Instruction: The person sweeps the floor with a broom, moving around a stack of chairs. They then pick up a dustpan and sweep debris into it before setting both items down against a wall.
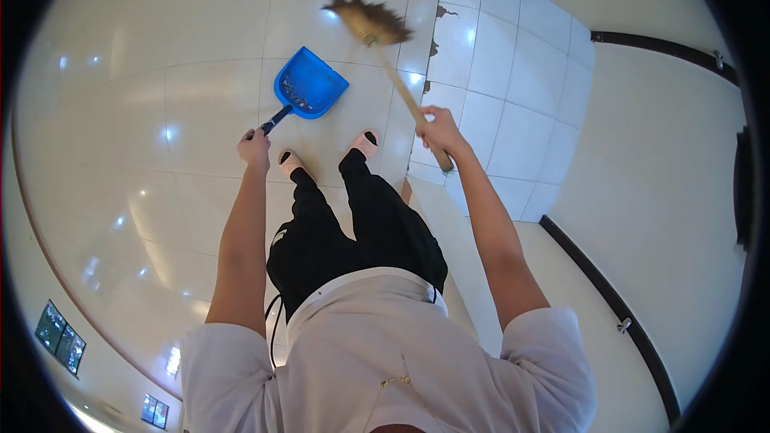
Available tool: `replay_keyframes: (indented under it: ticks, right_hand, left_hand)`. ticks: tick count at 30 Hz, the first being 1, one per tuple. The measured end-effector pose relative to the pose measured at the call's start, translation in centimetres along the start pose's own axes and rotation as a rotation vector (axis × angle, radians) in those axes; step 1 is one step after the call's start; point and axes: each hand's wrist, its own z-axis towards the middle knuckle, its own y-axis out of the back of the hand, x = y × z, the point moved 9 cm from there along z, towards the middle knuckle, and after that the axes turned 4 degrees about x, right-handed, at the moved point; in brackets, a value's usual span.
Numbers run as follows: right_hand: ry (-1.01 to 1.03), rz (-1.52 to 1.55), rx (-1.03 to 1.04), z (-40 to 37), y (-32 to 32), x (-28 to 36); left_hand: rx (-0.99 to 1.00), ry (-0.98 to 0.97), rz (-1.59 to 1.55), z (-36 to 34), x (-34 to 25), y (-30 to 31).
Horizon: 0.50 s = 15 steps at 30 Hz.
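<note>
My left hand [254,148] is wrapped round the dark handle of a blue dustpan [321,84], whose scoop faces away from me over the tiled floor. Small dark bits of debris [297,98] lie in the pan near its handle end. In my right hand [439,130] is the wooden stick of a broom [371,24], gripped near its lower end. The broom's brown bristle head is slightly blurred and points away, beyond the dustpan and to its right.
Glossy cream floor tiles [212,100] spread ahead and to the left. On the right is a white-tiled surface [501,72] with a chipped brown edge [434,48]. Dark rails [613,309] run along the pale wall. My feet in pink slippers [365,143] stand just behind the dustpan.
</note>
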Motion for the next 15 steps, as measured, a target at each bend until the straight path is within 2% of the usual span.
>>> replay_keyframes:
  ticks: [2,6,9,11,15]
  right_hand:
    - [-0.054,0.133,0.141,-3.7,0.3,1.5]
    - [-0.125,0.236,0.211,-13.6,1.9,2.8]
    - [-0.183,0.221,0.150,-20.0,3.8,2.2]
    - [-0.167,0.156,0.023,-22.0,5.5,1.9]
    - [-0.109,0.043,-0.130,-18.3,3.8,1.3]
  left_hand:
    - [-0.031,0.010,-0.013,0.4,-0.3,-0.2]
    - [-0.044,0.001,0.009,-0.3,-1.5,1.9]
    - [-0.002,-0.028,0.102,-1.1,-2.6,3.0]
    - [-0.002,-0.063,0.115,-1.5,-2.5,4.1]
    - [0.046,-0.134,0.195,-0.6,-2.1,6.1]
